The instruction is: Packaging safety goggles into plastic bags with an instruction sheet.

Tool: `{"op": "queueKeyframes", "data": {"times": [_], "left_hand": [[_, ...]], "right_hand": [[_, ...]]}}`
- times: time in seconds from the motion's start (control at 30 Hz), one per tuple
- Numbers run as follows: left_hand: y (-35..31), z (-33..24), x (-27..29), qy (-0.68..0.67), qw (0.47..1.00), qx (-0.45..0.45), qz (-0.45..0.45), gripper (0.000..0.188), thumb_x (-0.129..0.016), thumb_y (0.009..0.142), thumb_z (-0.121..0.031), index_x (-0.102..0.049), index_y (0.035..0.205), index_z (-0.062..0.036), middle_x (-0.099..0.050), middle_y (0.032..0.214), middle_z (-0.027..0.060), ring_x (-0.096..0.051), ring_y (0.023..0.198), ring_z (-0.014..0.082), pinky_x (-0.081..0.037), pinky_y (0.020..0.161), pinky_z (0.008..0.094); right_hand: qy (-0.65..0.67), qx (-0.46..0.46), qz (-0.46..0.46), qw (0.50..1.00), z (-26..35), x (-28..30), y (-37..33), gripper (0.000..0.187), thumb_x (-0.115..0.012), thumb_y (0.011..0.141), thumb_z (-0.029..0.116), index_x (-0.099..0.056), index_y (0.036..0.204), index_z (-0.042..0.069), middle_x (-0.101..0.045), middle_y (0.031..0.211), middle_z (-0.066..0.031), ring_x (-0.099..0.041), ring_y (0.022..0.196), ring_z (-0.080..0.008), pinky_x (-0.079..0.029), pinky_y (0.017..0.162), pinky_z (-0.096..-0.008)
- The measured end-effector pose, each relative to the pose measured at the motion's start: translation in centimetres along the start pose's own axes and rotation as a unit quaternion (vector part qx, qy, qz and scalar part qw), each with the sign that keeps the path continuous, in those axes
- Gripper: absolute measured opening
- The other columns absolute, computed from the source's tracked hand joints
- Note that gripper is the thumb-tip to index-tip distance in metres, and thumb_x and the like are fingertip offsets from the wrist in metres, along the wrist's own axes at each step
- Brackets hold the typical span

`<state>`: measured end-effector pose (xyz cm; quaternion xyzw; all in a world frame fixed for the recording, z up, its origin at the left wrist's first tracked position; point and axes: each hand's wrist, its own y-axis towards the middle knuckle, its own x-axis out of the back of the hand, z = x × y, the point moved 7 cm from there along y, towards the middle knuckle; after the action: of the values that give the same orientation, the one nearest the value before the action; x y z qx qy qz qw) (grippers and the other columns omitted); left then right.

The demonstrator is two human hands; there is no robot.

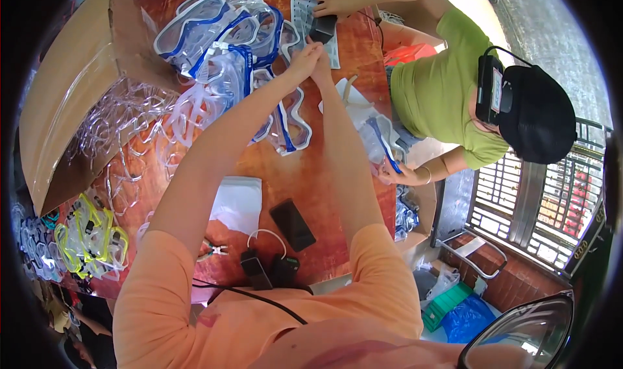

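Observation:
Both my arms stretch far across the red-brown table. My left hand (303, 64) and my right hand (320, 65) meet with fingers closed, just below a small black block (322, 29). What they pinch, if anything, is too small to make out. The block rests on a grey patterned sheet (333, 56), and a co-worker's hand (332, 4) reaches to it from the other side. Left of my hands lies a pile of clear diving masks (201, 25) with blue and white frames. One such mask (293, 124) lies between my forearms.
A large cardboard box (71, 77) spills clear straps (123, 119) at the left. Yellow-framed masks (91, 236) lie nearer. A phone (293, 225), white bags (237, 203) and pliers (214, 249) are close to my body. The co-worker (441, 90) at the right holds another mask (383, 142).

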<state>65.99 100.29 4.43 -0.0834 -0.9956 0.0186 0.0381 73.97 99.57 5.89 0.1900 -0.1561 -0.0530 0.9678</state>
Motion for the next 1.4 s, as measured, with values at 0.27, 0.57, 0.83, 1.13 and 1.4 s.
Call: {"op": "queueKeyframes", "data": {"times": [0.27,0.57,0.83,1.13,1.4], "left_hand": [[0.6,-0.3,-5.6,0.014,0.993,0.114,0.017,0.049,-0.055,0.096,-0.043,-0.058,0.132,-0.0087,-0.060,0.118,0.0107,-0.054,0.107,0.0180,-0.041,0.095,0.0280],[0.8,-0.1,-2.9,-0.090,0.987,0.135,0.005,0.048,-0.063,0.090,-0.041,-0.066,0.102,0.0062,-0.066,0.092,0.0127,-0.062,0.081,0.0182,-0.048,0.070,0.0295],[-4.8,-3.5,-1.9,-0.152,0.979,0.125,0.052,0.034,-0.069,0.086,-0.029,-0.067,0.095,0.0042,-0.062,0.078,0.0047,-0.055,0.068,0.0110,-0.041,0.059,0.0261],[-40.2,-18.4,19.0,-0.030,0.999,-0.001,-0.019,0.042,-0.054,0.067,0.005,-0.065,0.107,-0.0034,-0.064,0.107,0.0057,-0.059,0.105,0.0160,-0.046,0.095,0.0290],[-80.3,-26.3,36.1,-0.104,0.988,0.107,-0.048,0.033,-0.052,0.064,0.004,-0.062,0.096,-0.0005,-0.059,0.095,0.0021,-0.058,0.093,0.0110,-0.044,0.083,0.0243]], "right_hand": [[0.150,-0.171,-0.010,0.974,-5.3,5.7,-1.6,0.019,-0.057,0.093,0.005,-0.057,0.111,0.001,-0.062,0.103,-0.0069,-0.057,0.096,-0.0160,-0.046,0.087,-0.0289],[0.139,-0.133,-0.011,0.981,-3.3,4.2,-1.7,0.023,-0.052,0.095,0.010,-0.059,0.114,0.001,-0.064,0.105,-0.0074,-0.059,0.096,-0.0183,-0.047,0.085,-0.0291],[0.042,-0.191,0.013,0.981,-4.6,8.7,-0.7,0.029,-0.060,0.093,0.014,-0.064,0.116,-0.002,-0.068,0.106,-0.0098,-0.065,0.098,-0.0177,-0.050,0.082,-0.0276],[0.050,-0.213,0.113,0.969,17.7,4.8,-17.8,0.044,-0.064,0.094,0.017,-0.053,0.133,0.001,-0.061,0.123,-0.0094,-0.058,0.113,-0.0174,-0.047,0.093,-0.0304],[0.284,-0.248,0.449,0.810,52.8,-9.5,-47.9,0.059,-0.065,0.091,0.025,-0.044,0.141,0.001,-0.060,0.130,-0.0134,-0.057,0.118,-0.0215,-0.044,0.100,-0.0326]]}}
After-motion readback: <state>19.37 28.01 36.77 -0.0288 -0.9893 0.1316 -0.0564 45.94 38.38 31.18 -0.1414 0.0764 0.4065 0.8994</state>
